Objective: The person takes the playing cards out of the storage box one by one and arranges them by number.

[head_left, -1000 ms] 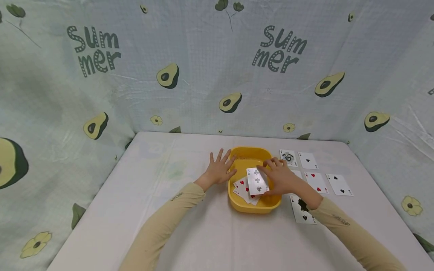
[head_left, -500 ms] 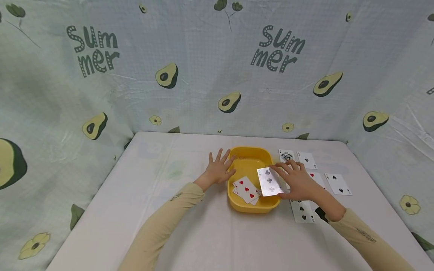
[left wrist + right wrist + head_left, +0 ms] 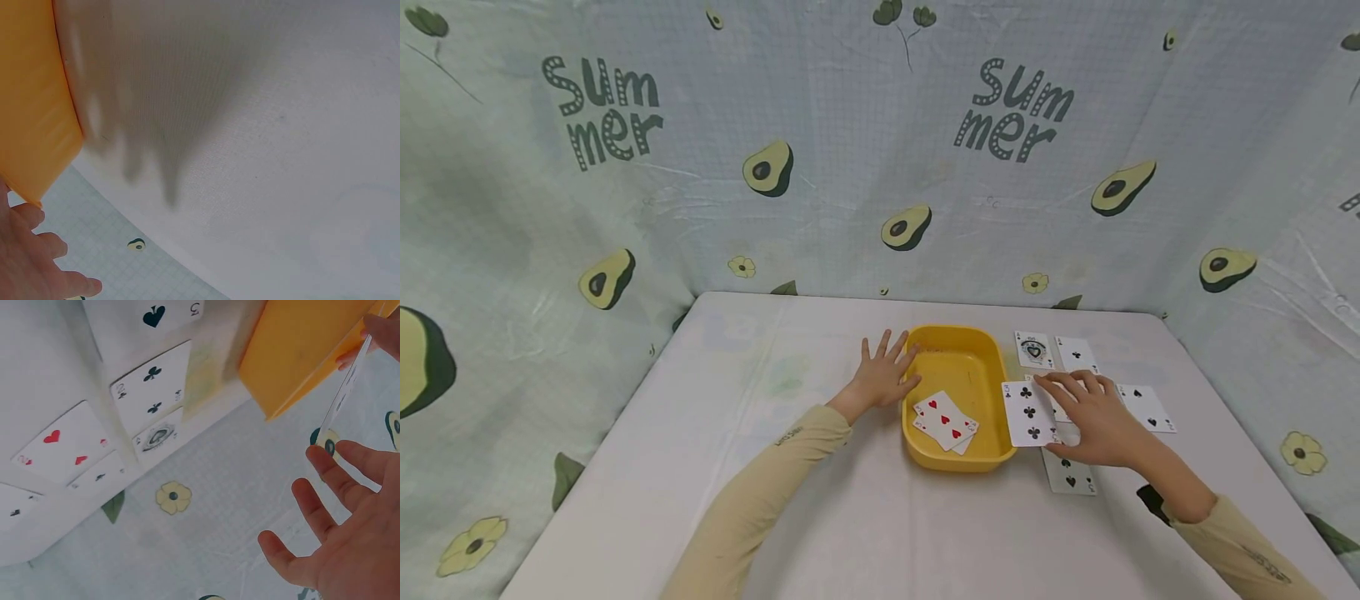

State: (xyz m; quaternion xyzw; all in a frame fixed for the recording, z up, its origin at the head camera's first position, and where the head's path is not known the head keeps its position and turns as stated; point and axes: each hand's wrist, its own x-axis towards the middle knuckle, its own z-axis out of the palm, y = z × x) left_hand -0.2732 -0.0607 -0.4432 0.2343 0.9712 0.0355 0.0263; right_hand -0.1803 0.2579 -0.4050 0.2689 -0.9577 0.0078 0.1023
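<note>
My right hand (image 3: 1097, 417) pinches a clubs playing card (image 3: 1028, 415) by its right edge, between thumb and fingers. That card is held face up over the right rim of the yellow plastic tub (image 3: 958, 458), with three pips in a column. In the right wrist view the same card (image 3: 347, 384) appears nearly edge-on, the other fingers spread. Fingers spread, my left hand (image 3: 880, 375) rests at the tub's left rim. Inside the tub a hearts card (image 3: 946, 419) lies on top of another card, which is mostly hidden.
Right of the tub, playing cards lie in rows: an ornate ace (image 3: 1033, 350), an ace of clubs (image 3: 1077, 354), a two of spades (image 3: 1148, 408) and a three of spades (image 3: 1070, 475). A two of hearts (image 3: 62, 442) and two of clubs (image 3: 152, 390) are partly hidden in the head view.
My right hand has carried the clubs card from above the hearts cards in the tub rightward, over the right rim. The left hand stays in place.
</note>
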